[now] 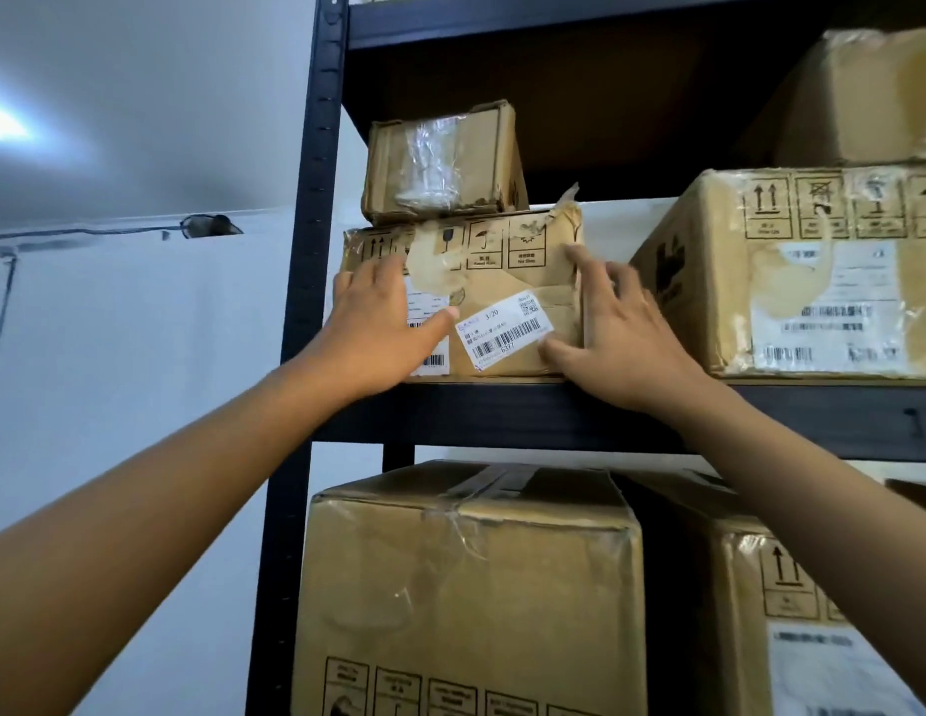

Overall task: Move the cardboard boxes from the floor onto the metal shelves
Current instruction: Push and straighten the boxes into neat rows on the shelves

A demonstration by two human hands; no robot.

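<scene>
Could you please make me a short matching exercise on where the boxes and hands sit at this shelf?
Things:
1. small box
2. labelled box
3. left hand
4. large box

Places:
A. on the shelf below the hands
B. on top of the labelled box
C. flat against the labelled box's front, left part
D. under the small box, between both hands

The right hand is at that box's right edge.

Pairs: 1-B, 2-D, 3-C, 4-A

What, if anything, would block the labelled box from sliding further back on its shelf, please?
Nothing visible: both hands, left hand and right hand, press the labelled box on the shelf; the small box only sits on top.
</scene>
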